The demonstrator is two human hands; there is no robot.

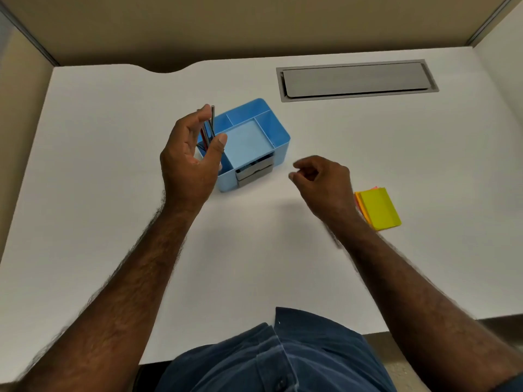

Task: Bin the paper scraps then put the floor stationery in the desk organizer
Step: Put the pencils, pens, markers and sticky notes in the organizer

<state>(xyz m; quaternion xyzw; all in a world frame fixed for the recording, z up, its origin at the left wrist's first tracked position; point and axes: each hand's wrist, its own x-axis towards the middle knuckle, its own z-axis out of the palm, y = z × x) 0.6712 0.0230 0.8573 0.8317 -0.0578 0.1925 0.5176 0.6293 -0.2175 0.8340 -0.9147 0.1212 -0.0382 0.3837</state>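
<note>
The left hand (192, 157) is gripping pens (209, 128) over the desk organizer (254, 142), apparently dropping them in. The right hand (319, 179) is hovering beside it, loosely curled and empty. Sticky notes (379, 208) are waiting further right of the organizer.

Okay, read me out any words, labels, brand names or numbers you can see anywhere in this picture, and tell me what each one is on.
None: no readable text shows in this view.
Blue desk organizer: plain walls, no label visible.
Sticky notes: top sheet blank.
Pens in the left hand: any print is too small to read.
Grey desk hatch: no marking visible.
</note>
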